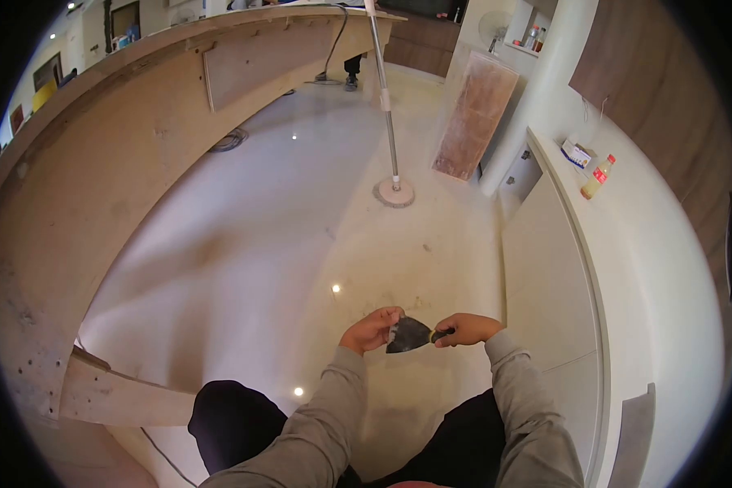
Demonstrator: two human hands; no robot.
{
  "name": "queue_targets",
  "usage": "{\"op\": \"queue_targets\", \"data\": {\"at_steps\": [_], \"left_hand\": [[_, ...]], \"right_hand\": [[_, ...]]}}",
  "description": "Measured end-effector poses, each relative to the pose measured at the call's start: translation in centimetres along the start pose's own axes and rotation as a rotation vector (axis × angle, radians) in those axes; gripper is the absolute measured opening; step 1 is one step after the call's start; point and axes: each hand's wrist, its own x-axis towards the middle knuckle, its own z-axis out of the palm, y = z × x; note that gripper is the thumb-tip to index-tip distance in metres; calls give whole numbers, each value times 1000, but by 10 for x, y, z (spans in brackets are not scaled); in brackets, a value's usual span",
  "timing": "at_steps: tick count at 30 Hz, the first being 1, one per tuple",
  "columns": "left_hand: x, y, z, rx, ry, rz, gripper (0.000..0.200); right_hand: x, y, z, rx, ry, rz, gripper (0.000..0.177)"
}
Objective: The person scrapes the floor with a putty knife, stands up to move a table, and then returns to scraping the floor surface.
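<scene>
A putty knife with a wide dark blade and a black handle is held low over the pale floor, between my knees. Wrapped round its handle is my right hand, closed. My left hand is at the far edge of the blade, its thumb and fingers closed on it. Whitish residue shows along that edge, next to the fingertips. The blade points left, and part of its corner is hidden by my left hand.
A round-headed mop stands upright on the shiny floor. A long curved wooden counter runs along the left. At right, a white cabinet ledge bears a bottle and a small box. A brown board leans behind; a person's foot is farther back.
</scene>
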Motion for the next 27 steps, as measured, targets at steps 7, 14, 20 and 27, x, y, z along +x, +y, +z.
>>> {"op": "queue_targets", "data": {"at_steps": [7, 14, 20, 27], "left_hand": [[-2, 5, -3, -79, -46, 4, 31], [-2, 3, -8, -50, -28, -3, 28], [-1, 0, -12, -36, -6, 16, 27], [-5, -1, -8, 34, 85, 88, 28]], "right_hand": [[1, -3, -1, -33, -44, 49, 27], [0, -5, 2, -36, -36, 40, 28], [-3, -9, 1, -48, -14, 47, 29], [0, -2, 3, -44, 21, 30, 29]]}}
